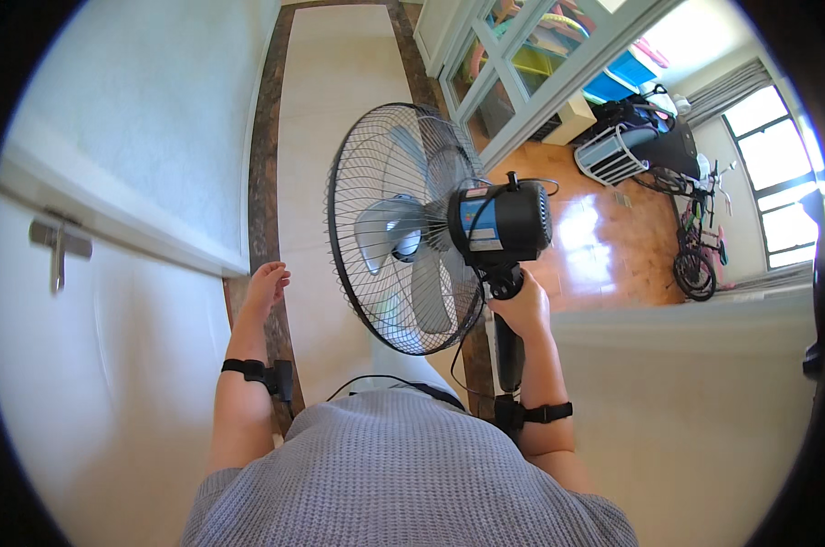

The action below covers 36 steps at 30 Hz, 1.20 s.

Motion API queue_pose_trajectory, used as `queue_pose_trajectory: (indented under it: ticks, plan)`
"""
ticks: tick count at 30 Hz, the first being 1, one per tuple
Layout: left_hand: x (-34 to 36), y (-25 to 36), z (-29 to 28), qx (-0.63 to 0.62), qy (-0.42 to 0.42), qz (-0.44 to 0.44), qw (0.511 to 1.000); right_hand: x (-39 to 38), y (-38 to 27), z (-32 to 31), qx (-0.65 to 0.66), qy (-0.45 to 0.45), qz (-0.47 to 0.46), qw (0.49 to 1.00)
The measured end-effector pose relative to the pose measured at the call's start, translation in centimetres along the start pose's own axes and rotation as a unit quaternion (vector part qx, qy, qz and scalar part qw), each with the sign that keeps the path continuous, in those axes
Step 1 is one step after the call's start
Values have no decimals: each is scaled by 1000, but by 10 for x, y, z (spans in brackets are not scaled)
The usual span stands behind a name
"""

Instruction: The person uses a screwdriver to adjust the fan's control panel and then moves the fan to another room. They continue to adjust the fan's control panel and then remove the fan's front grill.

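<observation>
A black electric fan (414, 239) with a round wire cage and grey see-through blades stands out in front of me, its motor housing (513, 223) turned to the right. My right hand (525, 308) is closed around the fan's neck just below the motor. Part of the dark pole (508, 360) shows beneath that hand. A black cord (460, 356) hangs down past the cage toward my waist. Off to the left of the cage, my left hand (268, 283) is raised and holds nothing, its fingers loosely bent and a little apart.
A white door (93, 383) with a metal handle (60, 248) is close on my left. Ahead runs a pale tiled corridor floor (340, 64) with a dark border. To the right, a glass-paned door (522, 68) stands beside a wood-floored room holding a bicycle (695, 264) and a white-barred item (604, 157).
</observation>
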State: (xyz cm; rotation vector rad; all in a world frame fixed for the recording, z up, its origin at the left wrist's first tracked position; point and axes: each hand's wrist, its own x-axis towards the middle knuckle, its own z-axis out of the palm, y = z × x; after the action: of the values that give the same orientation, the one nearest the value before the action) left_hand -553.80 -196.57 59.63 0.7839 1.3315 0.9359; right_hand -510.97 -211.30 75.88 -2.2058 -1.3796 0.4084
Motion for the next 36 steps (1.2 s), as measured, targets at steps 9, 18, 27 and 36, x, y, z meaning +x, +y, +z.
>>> queue_pose_trajectory:
  ticks: [9, 18, 27, 36]
  plan:
    - [-207, -82, -83, -129, 245, 9, 961, 7, 5, -55, 12, -25, -154, 988]
    - [-365, -162, -110, -300, 376, 3, 877, -63, -25, -128, -25, -41, -193, 980]
    - [-369, 12, -5, -243, 274, 56, 929, -62, -32, -178, -78, -94, -180, 976]
    - [-532, -180, 9, -356, 402, -25, 844, -60, 22, -176, -51, -117, -244, 961]
